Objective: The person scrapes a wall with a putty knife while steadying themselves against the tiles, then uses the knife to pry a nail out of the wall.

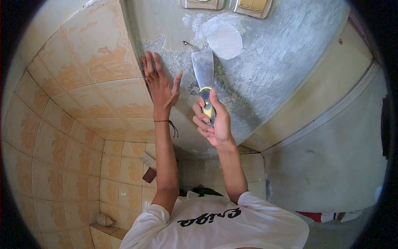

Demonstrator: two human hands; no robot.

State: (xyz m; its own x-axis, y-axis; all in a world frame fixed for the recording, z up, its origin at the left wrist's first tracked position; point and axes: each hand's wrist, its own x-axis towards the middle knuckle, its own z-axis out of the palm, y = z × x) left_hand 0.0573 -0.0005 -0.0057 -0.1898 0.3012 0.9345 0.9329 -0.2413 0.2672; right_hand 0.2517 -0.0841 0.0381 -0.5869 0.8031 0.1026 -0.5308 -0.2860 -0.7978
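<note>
My right hand (213, 118) is wrapped round the yellow and black handle of a putty knife (203, 70), its wide metal blade pointing up along the wall. The blade's edge lies just below a round white patch (225, 40) on the grey wall (277, 58). Beside the tiled corner, my left hand (159, 81) rests flat on the wall with its fingers stretched upward and thumb apart. A dark cord bracelet (168, 122) circles that wrist. Between the hands and the patch, a small dark screw or hook (185, 42) sticks out of the wall.
Orange-patterned tiles (105, 60) cover the wall to the left. At the top are a switch plate (252, 6) and another wall fitting (203, 4). A pale door frame (315, 95) stands at right. Low at left, a brown block (149, 175) and a rounded container (105, 219) show.
</note>
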